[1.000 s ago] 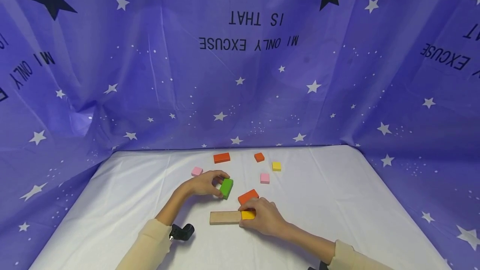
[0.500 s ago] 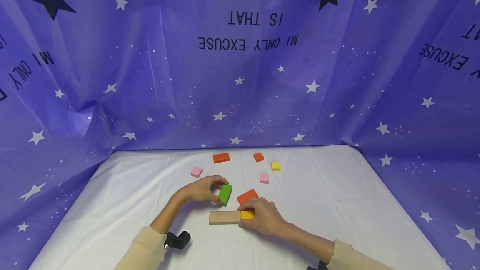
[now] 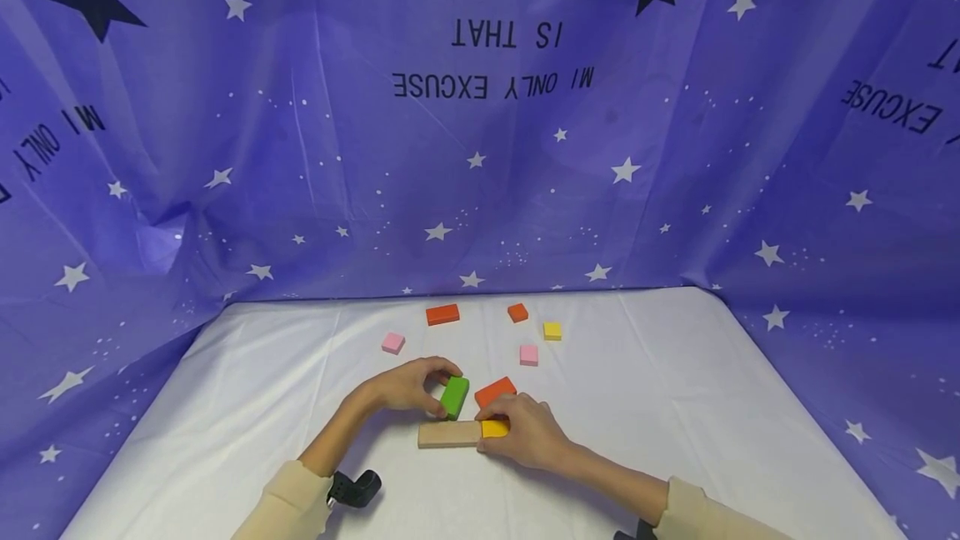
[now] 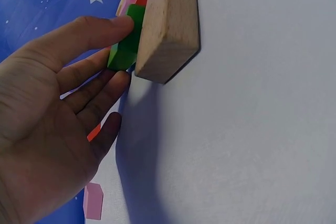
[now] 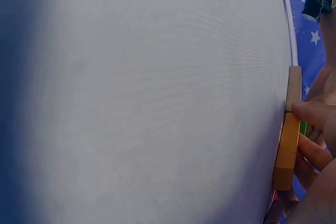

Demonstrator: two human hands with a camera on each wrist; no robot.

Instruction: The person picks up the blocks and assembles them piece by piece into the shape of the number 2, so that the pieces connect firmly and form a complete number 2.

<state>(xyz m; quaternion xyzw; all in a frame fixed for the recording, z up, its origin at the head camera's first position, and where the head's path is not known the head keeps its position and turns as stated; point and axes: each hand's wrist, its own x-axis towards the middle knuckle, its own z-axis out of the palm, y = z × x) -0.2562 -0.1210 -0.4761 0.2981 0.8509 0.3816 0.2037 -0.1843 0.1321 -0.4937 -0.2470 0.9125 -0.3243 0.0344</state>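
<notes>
My left hand (image 3: 405,386) pinches a green block (image 3: 455,397) between thumb and fingers, just behind the far edge of a long plain wooden block (image 3: 448,435). In the left wrist view the green block (image 4: 126,48) lies close alongside the wooden block (image 4: 168,24). My right hand (image 3: 532,433) grips a yellow block (image 3: 494,429) set end to end with the wooden one, its fingers partly covering it. From the right wrist, the thumb lies near the seam where the yellow block (image 5: 286,153) meets the wood. Behind that hand lies a red block (image 3: 495,392).
Farther back on the white cloth (image 3: 637,398) lie a long red block (image 3: 442,315), a small orange-red block (image 3: 518,312), a small yellow block (image 3: 552,331) and two pink blocks, one on the left (image 3: 393,343). A purple starry curtain (image 3: 480,207) hangs behind the table.
My left hand has brought the green block nearer to me, up to the far side of the wooden block. The right hand stays in place on the yellow block.
</notes>
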